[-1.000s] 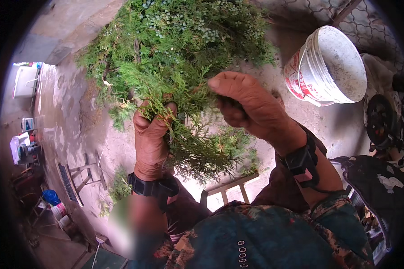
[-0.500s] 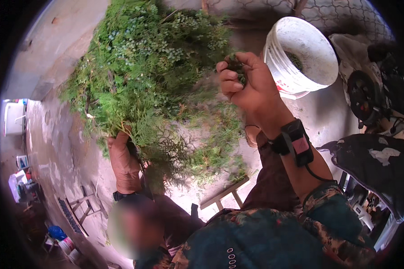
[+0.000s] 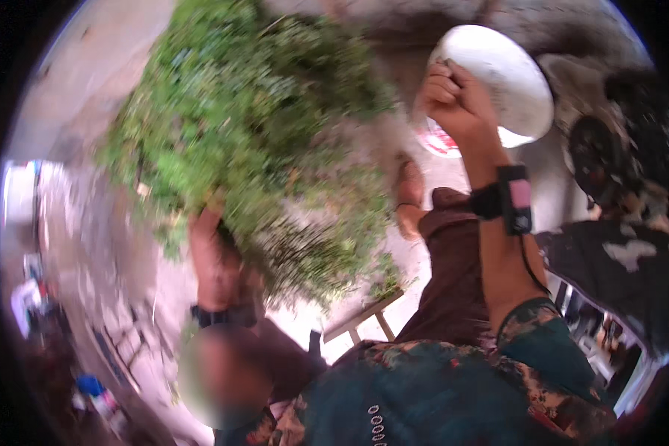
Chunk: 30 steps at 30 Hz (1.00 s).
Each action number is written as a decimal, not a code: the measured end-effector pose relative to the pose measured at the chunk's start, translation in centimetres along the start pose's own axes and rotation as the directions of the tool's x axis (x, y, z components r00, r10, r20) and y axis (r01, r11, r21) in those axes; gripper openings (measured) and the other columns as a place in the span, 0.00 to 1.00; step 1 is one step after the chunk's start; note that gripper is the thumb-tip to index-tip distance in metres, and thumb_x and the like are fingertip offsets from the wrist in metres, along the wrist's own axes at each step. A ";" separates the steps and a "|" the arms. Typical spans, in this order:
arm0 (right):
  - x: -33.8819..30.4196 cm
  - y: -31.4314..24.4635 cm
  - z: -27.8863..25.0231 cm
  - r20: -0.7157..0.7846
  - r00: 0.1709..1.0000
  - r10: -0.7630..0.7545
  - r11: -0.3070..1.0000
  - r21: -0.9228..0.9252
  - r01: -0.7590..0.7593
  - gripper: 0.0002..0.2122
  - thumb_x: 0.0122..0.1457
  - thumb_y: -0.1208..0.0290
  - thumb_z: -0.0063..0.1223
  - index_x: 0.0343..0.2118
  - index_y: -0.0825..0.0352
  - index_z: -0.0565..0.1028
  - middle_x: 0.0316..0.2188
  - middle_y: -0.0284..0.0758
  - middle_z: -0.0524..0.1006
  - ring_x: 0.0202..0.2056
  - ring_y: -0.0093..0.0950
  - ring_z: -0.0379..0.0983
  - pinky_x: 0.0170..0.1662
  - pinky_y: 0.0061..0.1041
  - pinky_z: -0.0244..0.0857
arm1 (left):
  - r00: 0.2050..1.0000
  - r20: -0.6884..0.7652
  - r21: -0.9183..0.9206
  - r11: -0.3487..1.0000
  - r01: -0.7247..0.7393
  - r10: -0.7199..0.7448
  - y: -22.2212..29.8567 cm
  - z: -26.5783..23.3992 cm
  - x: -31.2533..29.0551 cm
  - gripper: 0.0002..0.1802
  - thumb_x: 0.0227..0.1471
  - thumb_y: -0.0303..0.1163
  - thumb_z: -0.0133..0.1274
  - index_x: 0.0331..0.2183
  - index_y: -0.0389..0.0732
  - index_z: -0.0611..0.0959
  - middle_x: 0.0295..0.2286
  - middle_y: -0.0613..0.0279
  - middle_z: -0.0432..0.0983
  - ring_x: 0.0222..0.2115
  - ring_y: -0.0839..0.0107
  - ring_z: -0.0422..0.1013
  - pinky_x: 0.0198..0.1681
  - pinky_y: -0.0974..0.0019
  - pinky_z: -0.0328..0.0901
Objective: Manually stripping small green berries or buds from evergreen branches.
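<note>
My left hand (image 3: 215,256) is closed around the stem of a feathery evergreen branch (image 3: 293,256), low at the near side of a big heap of cut evergreen branches (image 3: 230,104). Bluish-green cones speckle the heap, though motion smears it now. Held up at the left rim of a white bucket (image 3: 524,85), my right hand (image 3: 461,100) is a closed fist. Its fingers hide most of what it grips; small green bits showed in it a moment ago. The bucket tilts with its mouth toward me.
My bare foot (image 3: 410,197) rests between the heap and the bucket. Close to my legs is a low wooden frame (image 3: 364,320). Dark cloth (image 3: 617,267) lies over something at the right, below a black wheel (image 3: 595,156). A white container (image 3: 21,193) stands far left.
My right hand has moved right and away from me, from beside the heap to the bucket's rim. The left hand shifted slightly, still gripping the branch. The view has blurred.
</note>
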State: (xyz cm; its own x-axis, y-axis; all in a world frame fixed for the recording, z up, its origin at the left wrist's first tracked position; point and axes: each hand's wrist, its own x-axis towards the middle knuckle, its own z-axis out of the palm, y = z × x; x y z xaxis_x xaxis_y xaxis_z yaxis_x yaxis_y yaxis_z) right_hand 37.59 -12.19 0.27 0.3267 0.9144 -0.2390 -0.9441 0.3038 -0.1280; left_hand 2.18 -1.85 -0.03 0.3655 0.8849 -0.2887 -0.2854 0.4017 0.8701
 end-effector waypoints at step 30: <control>-4.4 17.6 4.0 0.152 0.909 0.389 0.460 -0.887 -0.048 0.14 0.55 0.63 0.54 0.39 0.67 0.69 0.23 0.29 0.70 0.18 0.16 0.64 0.20 0.15 0.58 | 0.991 0.091 -0.134 0.984 0.114 -0.102 -0.6 -1.8 -1.7 0.24 0.39 0.31 0.63 0.41 0.38 0.75 0.32 0.63 0.76 0.33 0.74 0.72 0.39 0.70 0.66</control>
State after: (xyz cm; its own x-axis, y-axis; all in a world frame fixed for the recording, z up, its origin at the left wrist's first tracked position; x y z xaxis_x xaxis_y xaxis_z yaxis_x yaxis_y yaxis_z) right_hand 19.38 -9.75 2.92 -0.0773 0.9897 -0.1204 -0.4105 -0.1416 -0.9008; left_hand 0.14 -3.14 -0.82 0.4717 0.8142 -0.3385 -0.3581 0.5277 0.7703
